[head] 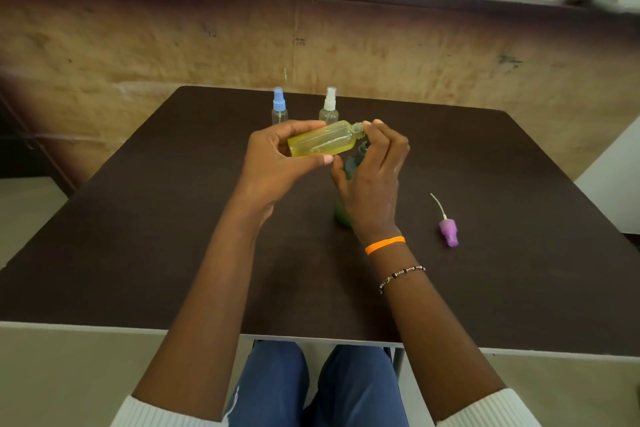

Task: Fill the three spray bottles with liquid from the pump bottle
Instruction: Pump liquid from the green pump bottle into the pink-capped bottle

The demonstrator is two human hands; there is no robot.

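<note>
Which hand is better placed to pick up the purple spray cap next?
Probably the right hand. The purple cap lies on the table to its right, while the left hand grips the tilted yellow bottle and lies farther away.

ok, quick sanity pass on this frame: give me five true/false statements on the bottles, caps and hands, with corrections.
1. The left hand holds the clear, yellow-tinted spray bottle tilted on its side. True.
2. That bottle has its spray cap on. False: its neck is bare, and the purple spray cap with dip tube lies on the dark brown table.
3. The blue-capped clear spray bottle and the white-capped clear spray bottle stand upright at the far side. True.
4. The right hand rests flat on the table. False: it is raised at the tilted bottle's neck, in front of the dark-topped green pump bottle.
5. The purple cap lies left of both arms. False: it lies to their right.
</note>
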